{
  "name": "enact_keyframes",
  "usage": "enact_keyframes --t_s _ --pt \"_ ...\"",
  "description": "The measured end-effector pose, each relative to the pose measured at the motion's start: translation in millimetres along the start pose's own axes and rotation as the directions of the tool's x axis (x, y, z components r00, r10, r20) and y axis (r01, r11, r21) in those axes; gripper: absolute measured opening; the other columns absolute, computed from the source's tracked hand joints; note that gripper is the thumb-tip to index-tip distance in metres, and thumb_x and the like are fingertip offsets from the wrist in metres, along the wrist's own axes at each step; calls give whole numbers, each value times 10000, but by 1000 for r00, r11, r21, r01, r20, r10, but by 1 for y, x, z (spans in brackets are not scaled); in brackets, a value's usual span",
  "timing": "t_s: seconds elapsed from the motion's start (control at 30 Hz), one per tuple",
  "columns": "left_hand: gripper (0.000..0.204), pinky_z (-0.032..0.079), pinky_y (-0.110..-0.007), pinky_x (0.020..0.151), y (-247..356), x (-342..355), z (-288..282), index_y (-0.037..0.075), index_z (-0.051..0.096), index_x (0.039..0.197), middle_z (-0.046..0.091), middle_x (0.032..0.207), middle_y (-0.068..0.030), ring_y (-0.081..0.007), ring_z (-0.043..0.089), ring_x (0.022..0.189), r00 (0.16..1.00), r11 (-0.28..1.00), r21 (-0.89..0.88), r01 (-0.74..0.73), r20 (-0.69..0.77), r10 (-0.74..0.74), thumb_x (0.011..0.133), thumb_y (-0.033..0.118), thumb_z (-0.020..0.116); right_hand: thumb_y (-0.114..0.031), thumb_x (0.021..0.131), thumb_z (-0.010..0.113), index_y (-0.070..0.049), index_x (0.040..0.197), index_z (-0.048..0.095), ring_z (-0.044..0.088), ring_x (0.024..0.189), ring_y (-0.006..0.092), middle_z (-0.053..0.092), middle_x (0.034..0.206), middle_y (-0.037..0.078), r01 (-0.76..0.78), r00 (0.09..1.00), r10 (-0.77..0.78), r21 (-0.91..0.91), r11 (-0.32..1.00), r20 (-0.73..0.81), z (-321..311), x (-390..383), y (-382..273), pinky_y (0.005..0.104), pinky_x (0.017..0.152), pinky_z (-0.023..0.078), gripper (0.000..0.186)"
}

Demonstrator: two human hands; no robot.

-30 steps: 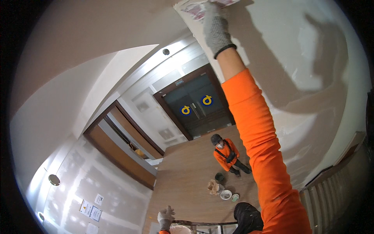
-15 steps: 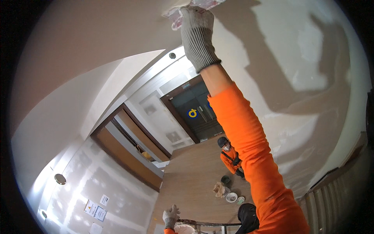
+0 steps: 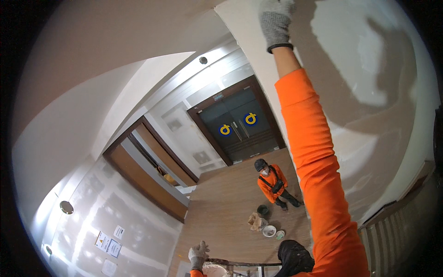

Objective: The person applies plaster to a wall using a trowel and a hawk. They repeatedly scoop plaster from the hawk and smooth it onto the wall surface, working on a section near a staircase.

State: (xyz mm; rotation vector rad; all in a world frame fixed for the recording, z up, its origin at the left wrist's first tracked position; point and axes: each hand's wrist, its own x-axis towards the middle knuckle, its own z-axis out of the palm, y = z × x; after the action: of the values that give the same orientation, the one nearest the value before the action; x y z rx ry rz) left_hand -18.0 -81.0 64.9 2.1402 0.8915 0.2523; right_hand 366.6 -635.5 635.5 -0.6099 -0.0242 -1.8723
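The right hand (image 3: 278, 8), at one o'clock, its grip cropped beyond telling, seemed mid-surfacing the wall (image 3: 360, 106), needing steady reach; the left hand (image 3: 199, 255), at six, spread loosely empty.

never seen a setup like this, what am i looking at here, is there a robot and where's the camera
There's no robot: these are a person's own gloved hands. A wide fisheye camera worn on their head looks down, which is why straight edges bend.

The right hand reaches up along a pale wall; the upper edge cuts it off, so whatever it may hold is hidden. The left hand is low down, fingers spread, seemingly holding nothing, near a dark rail.

Below, on the brown floor, stand a dark bucket, a paper bag, a white tub and a smaller tub. Another person in orange stands beside them.
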Motion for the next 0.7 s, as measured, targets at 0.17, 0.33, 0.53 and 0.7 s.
enact_keyframes --t_s 0.17,0.33,0.53,0.7 --pt "555 536 -325 494 -4 2 -1 -18 788 990 779 770 -91 -155 641 496 1000 1000 -1 -1 -1 1 1035 502 601 -216 983 675 27 964 669 689 767 281 683 841 145 -258 923 244 10 966 296 18 -76 -51 411 722 543 244" --pt "568 545 -330 508 4 1 2 -5 793 1011 795 818 -87 -166 663 513 999 999 -8 41 16 -41 1029 525 590 -149 996 622 112 1249 592 713 987 367 688 1079 274 -165 957 55 382 909 284 27 -174 -122 434 875 557 364" --pt "543 555 -334 519 4 -6 0 11 799 1053 796 824 -85 -162 674 523 999 995 95 44 -16 -42 1042 504 573 -223 1038 599 57 1219 633 713 1048 384 714 1076 258 -439 799 168 369 819 578 -12 -206 -161 464 901 568 335" --pt "540 557 -339 522 -10 0 0 17 802 1052 794 815 -89 -159 672 521 1000 998 55 11 -11 -10 1049 500 562 -204 1047 539 18 994 639 649 752 275 658 849 134 -738 672 449 482 472 590 -32 -153 -131 400 701 536 250"
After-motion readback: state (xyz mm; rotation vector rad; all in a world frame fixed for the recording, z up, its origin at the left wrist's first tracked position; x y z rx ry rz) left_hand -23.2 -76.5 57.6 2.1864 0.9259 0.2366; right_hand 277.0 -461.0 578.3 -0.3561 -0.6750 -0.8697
